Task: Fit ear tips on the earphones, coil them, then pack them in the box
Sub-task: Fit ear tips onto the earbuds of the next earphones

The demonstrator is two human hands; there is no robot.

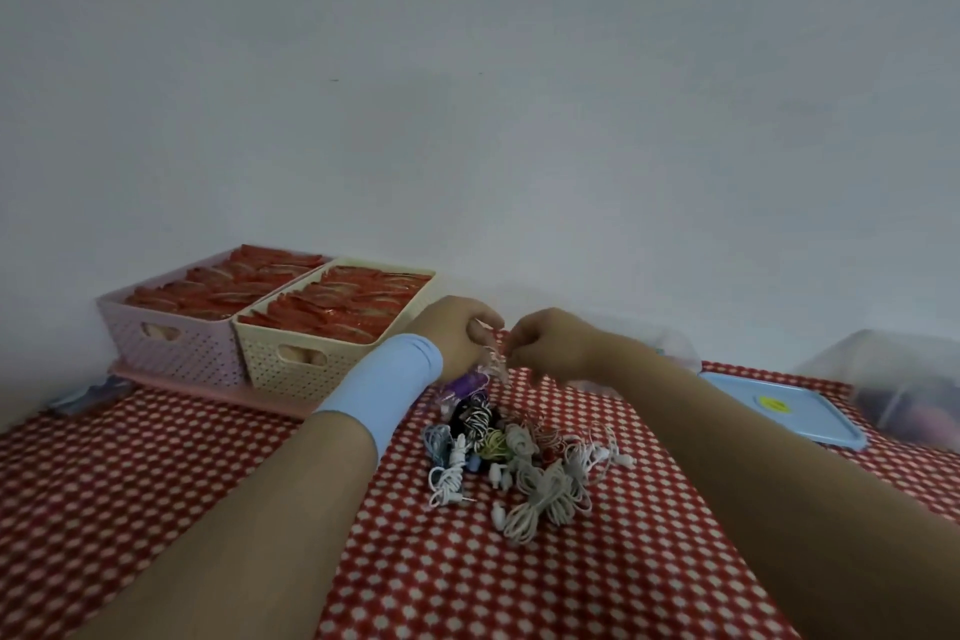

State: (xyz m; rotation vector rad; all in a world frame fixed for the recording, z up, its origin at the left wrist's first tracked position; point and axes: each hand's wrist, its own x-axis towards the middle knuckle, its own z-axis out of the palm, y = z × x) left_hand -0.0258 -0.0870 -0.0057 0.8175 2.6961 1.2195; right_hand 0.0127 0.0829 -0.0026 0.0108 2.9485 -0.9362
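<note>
Head view: we are working something small between both hands at the far end of the earphone pile.

Largest first: the red dotted tablecloth (208,509) carries two baskets (291,343) of red packets at 10 o'clock, a blue lid (779,411) with a yellow sticker too blurred for us to read at 3 o'clock, and a clear box (893,379) beyond it. The pile of earphones (514,463) lies at centre. Our left hand (457,333), fingers curled narrow, and right hand (550,338), fingertips pinched, meet over a clear wrapper (491,364); what it holds we cannot tell. We judge this the ear-tip step; next comes a careful, precise push-on.
</note>
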